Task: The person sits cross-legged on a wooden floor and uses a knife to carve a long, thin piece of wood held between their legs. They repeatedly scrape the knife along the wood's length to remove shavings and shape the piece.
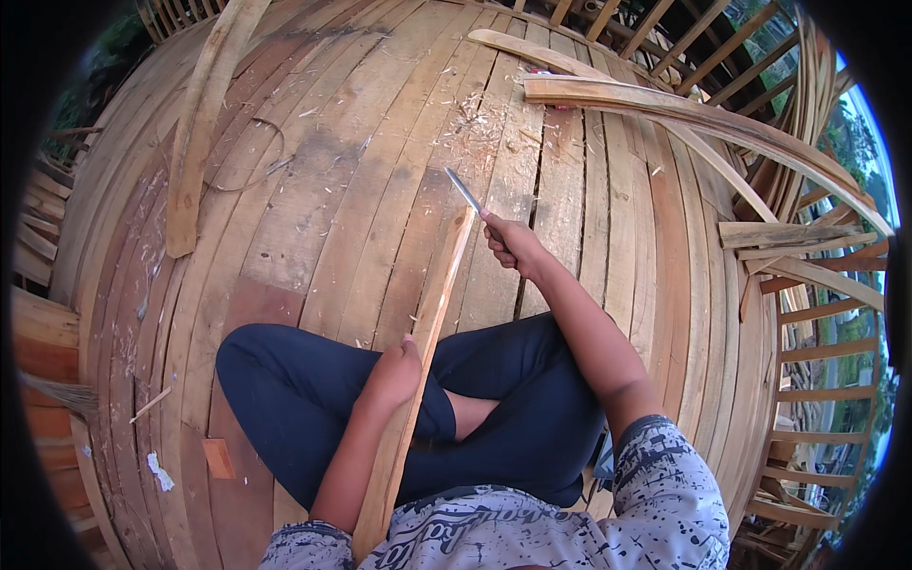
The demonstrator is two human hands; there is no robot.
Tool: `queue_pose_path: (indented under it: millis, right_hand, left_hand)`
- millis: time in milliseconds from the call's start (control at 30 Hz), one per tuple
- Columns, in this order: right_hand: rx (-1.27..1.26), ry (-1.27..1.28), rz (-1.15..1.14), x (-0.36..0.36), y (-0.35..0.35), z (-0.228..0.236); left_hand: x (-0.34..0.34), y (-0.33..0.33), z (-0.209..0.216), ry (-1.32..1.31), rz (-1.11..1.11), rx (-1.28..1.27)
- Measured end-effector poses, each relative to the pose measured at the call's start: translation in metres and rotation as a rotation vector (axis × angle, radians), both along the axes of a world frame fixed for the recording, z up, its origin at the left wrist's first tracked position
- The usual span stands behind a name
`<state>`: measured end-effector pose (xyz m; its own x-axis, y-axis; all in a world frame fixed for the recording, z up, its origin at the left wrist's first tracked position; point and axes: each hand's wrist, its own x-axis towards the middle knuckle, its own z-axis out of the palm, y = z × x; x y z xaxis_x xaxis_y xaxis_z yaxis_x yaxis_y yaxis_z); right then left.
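A long, narrow wooden plank [439, 292] slants across my crossed legs, its near end by my body and its far end out over the floor. My left hand [398, 369] is closed around the plank's left edge, about halfway along. Close to the far end, my right hand [512, 244] grips a knife [462, 188] by its handle. The blade points away and to the left, just beyond the plank's tip; whether it touches the wood I cannot tell. My right fingers wrap the handle and hide most of it.
Pale shavings [483, 119] lie scattered on the plank floor [332, 228]. A long board [204, 123] rests at the far left. More boards [684, 106] cross at the far right, near a slatted railing [826, 351]. A small wood block [218, 458] sits left of my knee.
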<state>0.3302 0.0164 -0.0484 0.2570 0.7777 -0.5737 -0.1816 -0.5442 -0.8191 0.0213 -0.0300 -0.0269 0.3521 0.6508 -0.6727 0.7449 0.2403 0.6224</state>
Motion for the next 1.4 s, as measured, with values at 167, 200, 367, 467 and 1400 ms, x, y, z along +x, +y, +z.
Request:
queue_pose_path:
  millis: [167, 200, 367, 467, 1400]
  right_hand:
    - [-0.054, -0.324, 0.013, 0.031, 0.076, 0.015]
    - [-0.038, -0.41, 0.004, 0.038, 0.096, 0.022]
    - [-0.045, -0.88, -0.063, 0.07, 0.18, 0.047]
    - [0.017, -0.856, -0.162, 0.075, 0.206, 0.059]
    - [0.222, -1.47, 0.516, 0.077, 0.117, 0.074]
  left_hand:
    - [0.0, 0.0, -0.002, -0.045, -0.003, 0.023]
    - [0.0, 0.001, -0.004, -0.055, -0.012, 0.028]
    - [-0.006, 0.004, -0.037, -0.101, -0.04, 0.076]
    - [-0.005, 0.002, -0.018, -0.091, -0.013, 0.039]
    - [-0.007, -0.003, -0.032, -0.142, -0.017, 0.11]
